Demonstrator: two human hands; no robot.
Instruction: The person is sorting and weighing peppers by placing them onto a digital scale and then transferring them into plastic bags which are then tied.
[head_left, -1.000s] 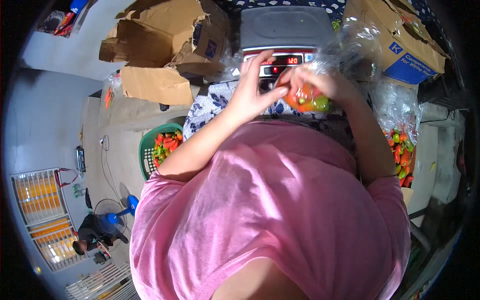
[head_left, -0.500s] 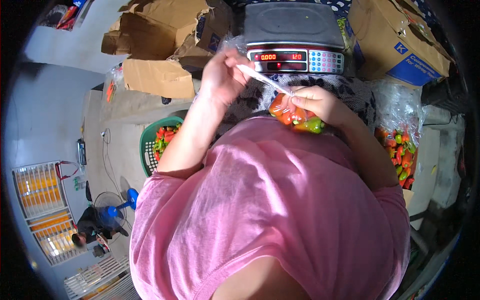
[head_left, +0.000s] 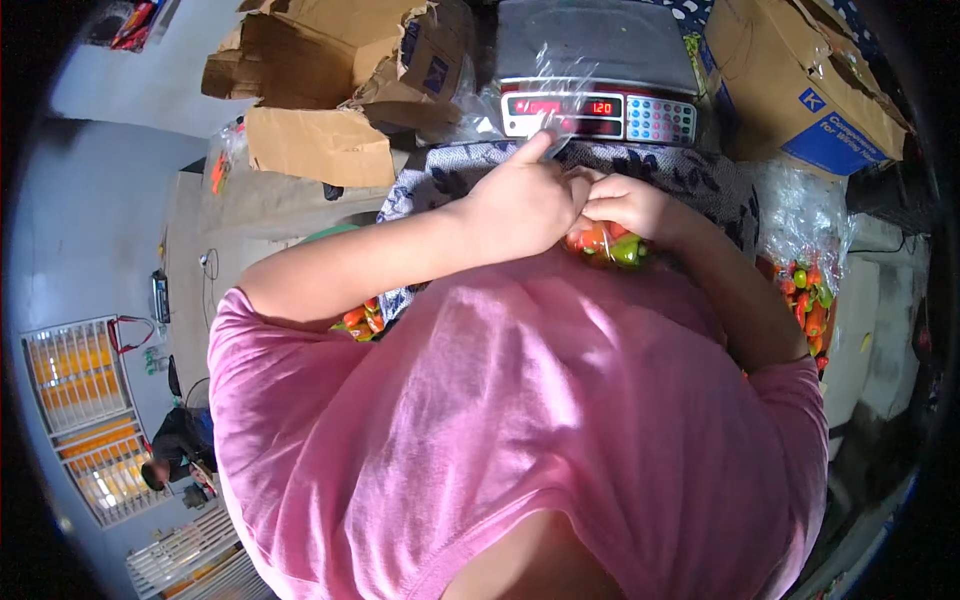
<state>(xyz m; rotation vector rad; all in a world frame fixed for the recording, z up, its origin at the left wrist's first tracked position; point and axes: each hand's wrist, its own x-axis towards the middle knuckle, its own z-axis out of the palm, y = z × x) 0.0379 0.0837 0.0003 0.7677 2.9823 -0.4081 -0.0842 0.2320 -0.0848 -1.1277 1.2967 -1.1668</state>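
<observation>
A clear plastic bag of red and green peppers (head_left: 622, 250) hangs close to my pink shirt, just in front of the scale. My right hand (head_left: 640, 207) is closed around the gathered neck of the bag. Against it, my left hand (head_left: 525, 208) is closed on the bag's twisted top, its thumb pointing up. The loose plastic end (head_left: 560, 95) rises above my left thumb, in front of the scale display. My fingers hide the neck itself.
Beyond my hands stands a digital scale (head_left: 600, 45). An open, torn cardboard box (head_left: 300, 60) is at far left, another cardboard box (head_left: 800, 90) at far right. Loose peppers (head_left: 803, 300) lie under plastic at right; more peppers (head_left: 360, 320) show beneath my left arm. A person (head_left: 180, 445) is at far left.
My left hand has come right and down from the stretched end of the bag to meet my right hand at the neck. My left forearm now covers most of the green basket.
</observation>
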